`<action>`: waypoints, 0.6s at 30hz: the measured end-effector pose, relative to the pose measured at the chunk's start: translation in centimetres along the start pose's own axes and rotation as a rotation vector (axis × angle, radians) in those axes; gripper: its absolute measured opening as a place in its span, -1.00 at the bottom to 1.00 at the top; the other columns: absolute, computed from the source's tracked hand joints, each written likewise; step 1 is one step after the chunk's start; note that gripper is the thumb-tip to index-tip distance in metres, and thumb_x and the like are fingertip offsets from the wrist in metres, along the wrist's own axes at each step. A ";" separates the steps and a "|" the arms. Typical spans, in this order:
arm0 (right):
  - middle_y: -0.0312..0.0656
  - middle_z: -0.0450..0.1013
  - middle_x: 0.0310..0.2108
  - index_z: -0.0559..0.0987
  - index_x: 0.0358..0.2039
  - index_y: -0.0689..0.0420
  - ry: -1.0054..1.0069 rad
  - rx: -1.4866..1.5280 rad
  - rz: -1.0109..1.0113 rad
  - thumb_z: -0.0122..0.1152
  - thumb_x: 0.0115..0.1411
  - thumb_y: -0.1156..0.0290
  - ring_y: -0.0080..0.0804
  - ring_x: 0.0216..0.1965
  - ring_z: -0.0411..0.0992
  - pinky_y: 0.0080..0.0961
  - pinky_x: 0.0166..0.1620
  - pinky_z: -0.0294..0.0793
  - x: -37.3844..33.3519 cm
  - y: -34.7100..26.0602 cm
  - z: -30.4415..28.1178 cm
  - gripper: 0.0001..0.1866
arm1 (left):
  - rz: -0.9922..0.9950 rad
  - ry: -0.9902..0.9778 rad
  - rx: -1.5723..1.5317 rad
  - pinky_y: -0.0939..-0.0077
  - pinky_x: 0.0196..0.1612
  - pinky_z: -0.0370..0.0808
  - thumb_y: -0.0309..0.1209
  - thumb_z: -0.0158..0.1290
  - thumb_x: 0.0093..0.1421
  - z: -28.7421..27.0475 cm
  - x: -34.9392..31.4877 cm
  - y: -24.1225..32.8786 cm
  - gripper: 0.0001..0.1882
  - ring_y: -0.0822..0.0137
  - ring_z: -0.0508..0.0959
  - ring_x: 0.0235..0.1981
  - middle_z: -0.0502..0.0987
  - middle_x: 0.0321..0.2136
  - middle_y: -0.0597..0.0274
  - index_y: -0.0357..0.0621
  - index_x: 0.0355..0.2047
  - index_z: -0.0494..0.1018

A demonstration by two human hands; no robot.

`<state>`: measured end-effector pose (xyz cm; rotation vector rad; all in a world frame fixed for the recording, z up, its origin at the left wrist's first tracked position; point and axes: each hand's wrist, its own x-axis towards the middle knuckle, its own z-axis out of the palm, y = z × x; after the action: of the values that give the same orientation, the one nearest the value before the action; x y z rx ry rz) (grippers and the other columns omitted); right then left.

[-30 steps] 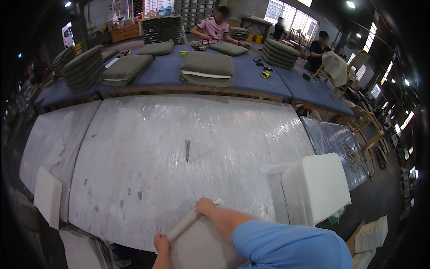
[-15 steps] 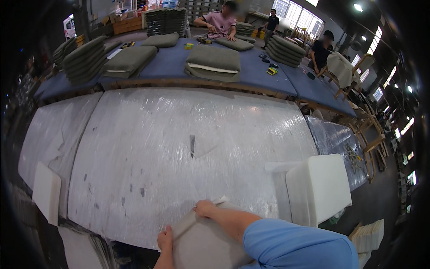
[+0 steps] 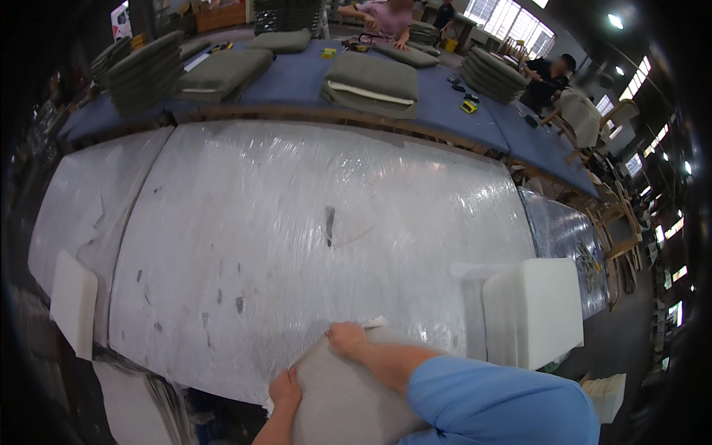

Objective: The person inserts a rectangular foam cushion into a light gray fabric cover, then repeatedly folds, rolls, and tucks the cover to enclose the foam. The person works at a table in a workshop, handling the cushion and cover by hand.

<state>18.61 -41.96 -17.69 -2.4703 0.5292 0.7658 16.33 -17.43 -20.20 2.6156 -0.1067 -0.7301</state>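
A grey-beige fabric cover [image 3: 348, 404] lies at the table's near edge, its cloth spread smooth, with a scrap of white showing at its far corner. My left hand [image 3: 285, 389] grips its left edge, fingers curled under and thumb on top. At the far corner my right hand [image 3: 345, 340] is closed on the cloth's edge, the arm reaching across the cover. What lies inside the cover is hidden. Both hands rest close to the plastic-wrapped white table [image 3: 282, 274].
White foam pads [image 3: 545, 315] stand at the right; another white pad [image 3: 74, 304] leans at the left. Beyond, a blue table [image 3: 289, 93] bears green-grey cushions [image 3: 371, 78] and a cushion stack [image 3: 144, 74]. A person in pink [image 3: 387, 21] and one in dark clothes [image 3: 547, 83] work there.
The folded edge of the cover between my hands now lies flatter. My left hand has shifted slightly right, and my right hand stays at the far corner. The view has tilted down a little.
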 end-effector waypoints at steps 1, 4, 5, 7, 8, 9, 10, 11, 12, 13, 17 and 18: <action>0.06 0.62 -0.07 0.66 -0.07 0.13 -0.004 -0.001 0.011 -0.01 0.46 0.07 0.05 0.04 0.56 -0.02 0.10 0.50 0.1 0.0 0.3 -0.58 | -0.011 0.007 -0.010 -0.16 -0.09 0.47 -0.07 -0.17 0.48 0.2 -0.2 0.0 -0.50 -0.30 0.61 -0.17 0.63 -0.31 -0.22 -0.25 -0.31 0.56; 0.05 0.62 -0.07 0.67 -0.07 0.13 -0.034 -0.022 -0.019 0.01 0.45 0.07 0.05 0.03 0.57 -0.04 0.10 0.51 1.0 0.2 0.4 -0.58 | -0.019 -0.006 0.028 -0.18 -0.10 0.47 -0.05 -0.17 0.48 0.8 1.2 -0.2 -0.48 -0.31 0.61 -0.19 0.63 -0.31 -0.23 -0.24 -0.33 0.56; 0.05 0.63 -0.08 0.68 -0.08 0.13 -0.023 -0.014 -0.009 0.01 0.44 0.07 0.06 0.02 0.57 -0.04 0.10 0.51 1.3 0.2 0.5 -0.58 | -0.017 -0.008 0.025 -0.17 -0.09 0.48 -0.04 -0.18 0.48 0.6 1.3 -0.1 -0.47 -0.31 0.61 -0.18 0.64 -0.31 -0.23 -0.24 -0.32 0.57; 0.05 0.63 -0.09 0.69 -0.11 0.14 -0.003 0.004 0.011 0.01 0.43 0.09 0.08 0.00 0.56 -0.03 0.10 0.51 1.4 0.4 1.0 -0.58 | -0.015 -0.013 0.019 -0.16 -0.08 0.49 -0.03 -0.19 0.48 0.4 0.9 0.2 -0.45 -0.29 0.62 -0.17 0.64 -0.29 -0.22 -0.23 -0.31 0.59; 0.06 0.63 -0.10 0.69 -0.11 0.14 0.008 0.000 -0.011 0.03 0.43 0.08 0.08 0.00 0.57 -0.04 0.10 0.51 1.4 0.3 1.1 -0.58 | -0.030 -0.003 0.031 -0.14 -0.06 0.50 -0.01 -0.19 0.48 -0.1 0.8 0.7 -0.44 -0.28 0.62 -0.16 0.65 -0.27 -0.21 -0.22 -0.30 0.60; 0.07 0.63 -0.10 0.69 -0.11 0.15 0.025 0.000 -0.030 0.04 0.42 0.07 0.07 -0.01 0.57 -0.04 0.09 0.51 1.3 0.4 1.2 -0.58 | -0.038 0.006 0.045 -0.12 -0.05 0.50 0.01 -0.19 0.47 -0.5 0.6 0.9 -0.43 -0.27 0.62 -0.14 0.65 -0.26 -0.21 -0.22 -0.29 0.61; 0.07 0.63 -0.10 0.70 -0.10 0.16 0.040 0.001 -0.047 0.06 0.41 0.07 0.06 -0.01 0.58 -0.05 0.09 0.51 1.3 0.6 1.0 -0.57 | -0.048 0.014 0.059 -0.11 -0.03 0.51 0.03 -0.19 0.47 -0.9 0.2 1.0 -0.42 -0.26 0.63 -0.13 0.66 -0.25 -0.20 -0.22 -0.27 0.61; 0.07 0.63 -0.10 0.70 -0.09 0.16 -0.007 -0.017 -0.092 0.08 0.40 0.05 0.05 -0.02 0.58 -0.06 0.09 0.52 1.9 1.2 0.3 -0.57 | -0.037 -0.001 0.045 -0.08 -0.01 0.51 0.06 -0.16 0.45 -1.6 0.0 1.5 -0.41 -0.23 0.63 -0.10 0.66 -0.21 -0.19 -0.21 -0.24 0.62; 0.06 0.63 -0.10 0.70 -0.09 0.16 -0.061 -0.038 -0.128 0.10 0.38 0.04 0.04 -0.02 0.58 -0.07 0.08 0.52 2.1 2.1 -0.6 -0.56 | -0.026 -0.029 0.031 -0.06 0.00 0.52 0.10 -0.14 0.43 -1.8 -0.3 1.8 -0.40 -0.21 0.63 -0.07 0.66 -0.18 -0.18 -0.20 -0.21 0.64; 0.06 0.63 -0.09 0.70 -0.08 0.17 -0.115 -0.059 -0.160 0.12 0.37 0.03 0.03 -0.02 0.58 -0.08 0.07 0.53 2.0 3.0 -1.2 -0.55 | -0.014 -0.058 0.018 -0.04 0.02 0.52 0.13 -0.12 0.41 -2.1 -0.7 2.0 -0.39 -0.18 0.63 -0.04 0.66 -0.15 -0.17 -0.18 -0.18 0.65; 0.03 0.64 -0.06 0.71 -0.09 0.18 -0.498 -0.223 0.024 0.18 0.34 0.05 -0.02 0.01 0.60 -0.07 0.04 0.57 0.2 1.3 -6.6 -0.56 | -0.169 -0.134 0.092 0.05 0.10 0.51 0.23 -0.03 0.32 -4.3 -2.8 -1.2 -0.33 -0.10 0.63 0.05 0.65 -0.03 -0.14 -0.14 -0.06 0.65; 0.02 0.64 -0.04 0.71 -0.08 0.18 -0.483 -0.236 0.065 0.19 0.33 0.05 -0.02 0.02 0.60 -0.07 0.04 0.57 0.0 2.3 -7.0 -0.56 | -0.214 -0.235 0.096 0.06 0.12 0.51 0.24 -0.02 0.30 -4.9 -3.1 -1.9 -0.32 -0.08 0.62 0.06 0.65 -0.01 -0.13 -0.14 -0.03 0.64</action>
<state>20.38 -47.70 -13.37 -2.3548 0.3526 1.4702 16.10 -13.32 -15.73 2.6475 0.0736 -1.1326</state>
